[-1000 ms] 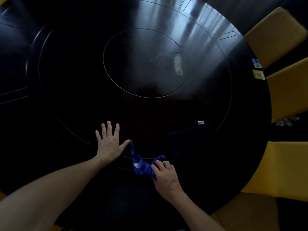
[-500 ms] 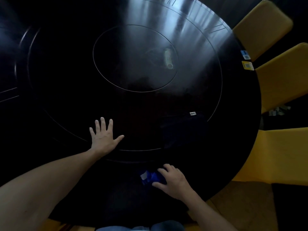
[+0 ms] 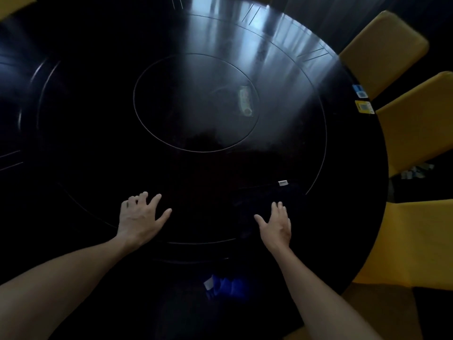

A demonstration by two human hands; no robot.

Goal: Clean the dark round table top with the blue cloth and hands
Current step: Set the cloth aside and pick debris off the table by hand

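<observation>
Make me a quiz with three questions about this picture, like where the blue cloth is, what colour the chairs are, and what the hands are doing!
1. Where is the blue cloth?
A. Under the right hand
B. At the near edge of the table, between the two arms
C. On a chair

2. What colour are the chairs beside the table?
A. Yellow
B. Red
C. Green

3. What are the hands doing?
A. Both squeeze the cloth
B. One holds a cup
C. Both are open with fingers spread, holding nothing

Answers:
1. B, the cloth lies bunched near the person, and neither hand touches it.
2. A, every seat along the right side is yellow.
3. C, the left hand and the right hand reach out over the dark top, empty.
</observation>
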